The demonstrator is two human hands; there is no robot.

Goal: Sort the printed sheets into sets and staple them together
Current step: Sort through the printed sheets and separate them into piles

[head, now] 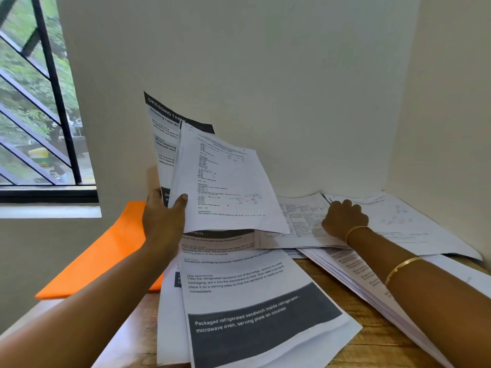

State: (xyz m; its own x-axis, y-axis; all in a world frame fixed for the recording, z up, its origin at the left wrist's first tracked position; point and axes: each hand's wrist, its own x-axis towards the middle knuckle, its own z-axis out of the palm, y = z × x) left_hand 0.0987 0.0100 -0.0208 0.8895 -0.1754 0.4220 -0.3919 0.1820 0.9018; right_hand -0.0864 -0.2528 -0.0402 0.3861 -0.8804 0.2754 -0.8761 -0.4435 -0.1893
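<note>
Your left hand (163, 216) pinches a raised fan of printed sheets (228, 181) at the lower corner, thumb on front. They are light and limp and slide on each other, so keep the grip near that corner. Your right hand (344, 217) curls onto a gridded sheet (297, 219) lying on the bench (372, 328); I cannot tell if it pinches it. Lift loose sheets by an edge.

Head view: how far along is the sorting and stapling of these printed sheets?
Done: nothing looks stapled yet. In hand: the left hand grips a raised bunch of white and dark-banded printed sheets; the right hand rests, fingers curled, on a grid-printed sheet. Left: loose sheets spread over the wooden table need sorting and stapling.
</note>
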